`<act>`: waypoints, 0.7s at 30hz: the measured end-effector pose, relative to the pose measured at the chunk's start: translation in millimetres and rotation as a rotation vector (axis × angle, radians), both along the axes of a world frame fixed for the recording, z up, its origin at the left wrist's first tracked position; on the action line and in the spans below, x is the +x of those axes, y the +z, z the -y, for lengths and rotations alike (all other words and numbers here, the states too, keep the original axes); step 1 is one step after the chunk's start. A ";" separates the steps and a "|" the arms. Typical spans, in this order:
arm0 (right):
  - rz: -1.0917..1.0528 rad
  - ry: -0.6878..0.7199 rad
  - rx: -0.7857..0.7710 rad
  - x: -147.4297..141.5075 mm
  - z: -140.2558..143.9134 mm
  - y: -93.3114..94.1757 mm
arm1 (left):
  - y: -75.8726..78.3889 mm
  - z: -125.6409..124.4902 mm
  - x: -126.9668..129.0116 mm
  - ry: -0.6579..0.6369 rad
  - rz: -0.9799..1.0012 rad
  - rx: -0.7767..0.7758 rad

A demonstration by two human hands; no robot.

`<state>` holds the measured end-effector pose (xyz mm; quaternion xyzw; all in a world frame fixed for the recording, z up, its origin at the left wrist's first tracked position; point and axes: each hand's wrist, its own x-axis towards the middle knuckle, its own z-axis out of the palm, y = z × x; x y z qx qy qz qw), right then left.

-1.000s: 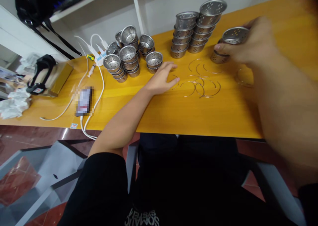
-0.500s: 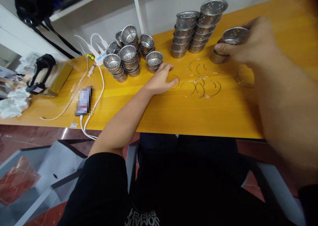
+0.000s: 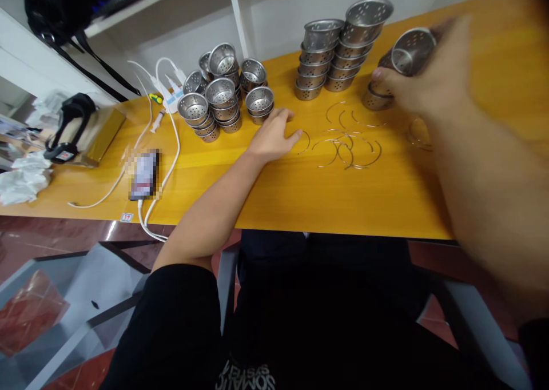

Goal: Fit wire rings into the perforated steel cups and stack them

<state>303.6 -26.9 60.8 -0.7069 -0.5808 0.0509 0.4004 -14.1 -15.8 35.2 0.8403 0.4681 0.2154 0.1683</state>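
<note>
My right hand (image 3: 422,84) has its grip pinching a small perforated steel cup (image 3: 412,50), tilted, above another cup (image 3: 375,97) on the yellow wooden worktop (image 3: 300,190). My left hand (image 3: 272,135) lies flat, grip spread, with thin curved wire rings (image 3: 345,150) at its three o'clock.

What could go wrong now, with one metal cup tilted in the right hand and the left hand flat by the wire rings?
The tilted perforated cup in the right hand may slip onto the short stack beneath it. The tall stacks lean, so a bump might topple them. The left hand could scatter the loose wire rings nearby.
</note>
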 end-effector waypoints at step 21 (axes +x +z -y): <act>0.296 0.773 -0.243 -47.1 26.0 14.0 | -13.3 1.6 12.8 -0.178 0.296 0.020</act>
